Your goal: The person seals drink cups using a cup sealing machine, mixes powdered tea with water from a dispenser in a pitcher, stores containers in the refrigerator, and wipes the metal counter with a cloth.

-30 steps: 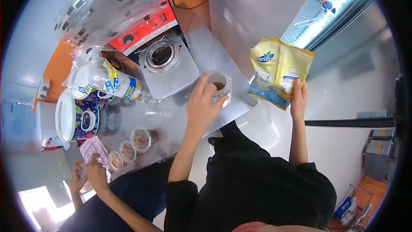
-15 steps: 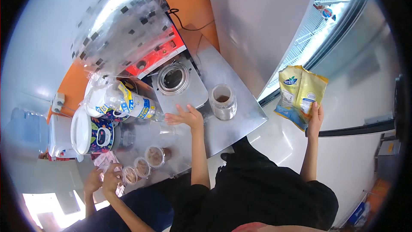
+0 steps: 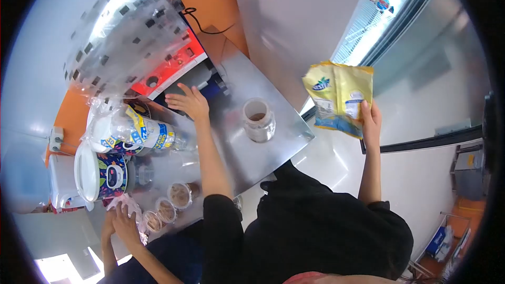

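Note:
My right hand [image 3: 372,121] grips the lower right edge of a yellow Nestea pouch [image 3: 336,94], held up beside the open fridge door. At the front of the red-faced machine, my left hand [image 3: 189,102] is stretched out with its fingers apart and nothing in it. The machine looks like a cup sealer [image 3: 171,68], and its metal tray [image 3: 197,77] is mostly inside it. Whether my fingers touch the machine, I cannot tell. To the right of my left forearm, a clear jar [image 3: 259,121] with brown contents stands on the steel table [image 3: 236,152].
A co-worker's hands [image 3: 121,223] handle a pink plastic bag [image 3: 126,204] at lower left. Near them stand several lidded cups of brown drink [image 3: 179,195]. Sleeved plastic cups [image 3: 152,134] and a patterned tub [image 3: 108,173] occupy the left side. The lit fridge [image 3: 360,26] is open at right.
The tray with its round ring has slid into the machine. My left hand has moved up and left to the machine's front. The pouch appears further left as the view shifts.

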Action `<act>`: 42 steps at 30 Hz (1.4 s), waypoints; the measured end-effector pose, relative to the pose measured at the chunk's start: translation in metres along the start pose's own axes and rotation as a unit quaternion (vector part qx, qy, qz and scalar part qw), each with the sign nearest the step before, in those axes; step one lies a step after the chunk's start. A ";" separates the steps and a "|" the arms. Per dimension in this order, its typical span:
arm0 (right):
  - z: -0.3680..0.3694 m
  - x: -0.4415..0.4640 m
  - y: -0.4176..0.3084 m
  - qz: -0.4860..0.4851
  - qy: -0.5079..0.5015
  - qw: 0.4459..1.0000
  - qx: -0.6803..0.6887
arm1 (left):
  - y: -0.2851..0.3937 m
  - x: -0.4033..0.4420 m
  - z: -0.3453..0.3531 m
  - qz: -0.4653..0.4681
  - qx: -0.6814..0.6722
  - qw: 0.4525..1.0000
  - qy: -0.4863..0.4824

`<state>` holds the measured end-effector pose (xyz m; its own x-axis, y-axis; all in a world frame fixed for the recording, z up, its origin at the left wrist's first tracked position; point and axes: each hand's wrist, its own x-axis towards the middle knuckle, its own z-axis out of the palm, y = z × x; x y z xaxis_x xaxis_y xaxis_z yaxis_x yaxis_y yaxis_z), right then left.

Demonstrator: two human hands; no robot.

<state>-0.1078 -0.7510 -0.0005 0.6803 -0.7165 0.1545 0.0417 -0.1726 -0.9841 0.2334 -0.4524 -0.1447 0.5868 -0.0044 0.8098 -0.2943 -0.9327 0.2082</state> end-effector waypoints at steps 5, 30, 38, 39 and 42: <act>-0.001 0.019 -0.058 -0.074 -0.118 0.984 -0.114 | 0.009 0.004 -0.006 -0.083 0.095 0.984 -0.126; 0.019 -0.032 0.034 0.101 0.003 0.829 0.550 | 0.303 0.130 -0.248 0.285 -0.370 0.804 -0.369; -0.002 -0.039 0.093 0.145 0.101 0.894 0.412 | 0.328 0.111 -0.220 0.320 -0.412 0.780 -0.346; -0.004 -0.036 0.096 0.126 0.146 0.915 0.355 | 0.329 0.115 -0.214 0.322 -0.420 0.770 -0.357; 0.000 -0.046 0.073 -0.014 0.285 0.945 0.159 | 0.323 0.122 -0.212 0.248 -0.437 0.681 -0.533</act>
<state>-0.1361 -0.7309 -0.0798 0.1747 -0.9781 0.1135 0.3331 -0.0498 -0.9416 0.0499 -0.6773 0.1377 0.3294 -0.9339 0.1388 -0.7183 -0.1524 0.6788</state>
